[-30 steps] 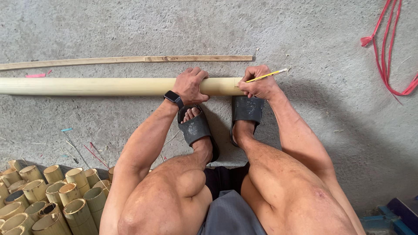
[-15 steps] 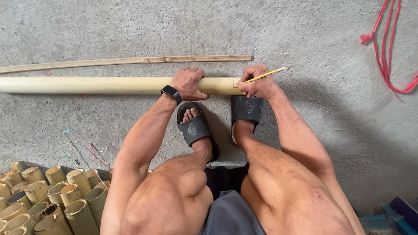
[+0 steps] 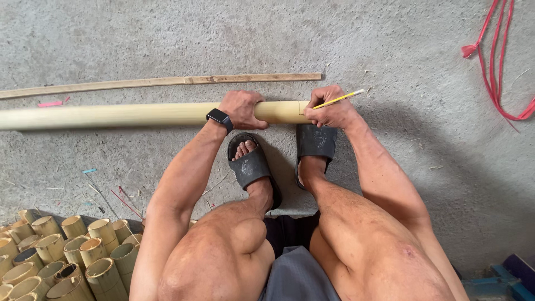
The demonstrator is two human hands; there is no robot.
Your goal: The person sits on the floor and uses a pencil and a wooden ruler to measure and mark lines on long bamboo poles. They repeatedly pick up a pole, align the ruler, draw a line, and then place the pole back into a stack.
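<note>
Barely anything shifts over the last second: the left hand (image 3: pixel 243 108) stays clamped over the bamboo pole (image 3: pixel 128 115), fingers wrapped across the top, and the right hand (image 3: pixel 330 110) stays at the pole's right end, closed around a yellow pencil (image 3: pixel 340 99) whose tip sits down on the bamboo. So the pole is pinned and the marking at its end looks under way, not finished. The pencil's free end points off toward two o'clock.

The pole lies flat on the concrete floor (image 3: pixel 167 33), running from nine o'clock to just past centre, its cut end under the right hand. Both sandals (image 3: pixel 253 167) sit just beside it at six o'clock, toes nearly touching. A thin wooden strip (image 3: pixel 161 82) lies parallel, close on the twelve o'clock side, so there is little slack that way.

Open room is widest toward one and three o'clock, bare floor, until the red cord (image 3: pixel 493 61) at the two o'clock edge. At seven o'clock a stack of cut bamboo tubes (image 3: pixel 61 251) crowds the corner, well apart from the pole.
</note>
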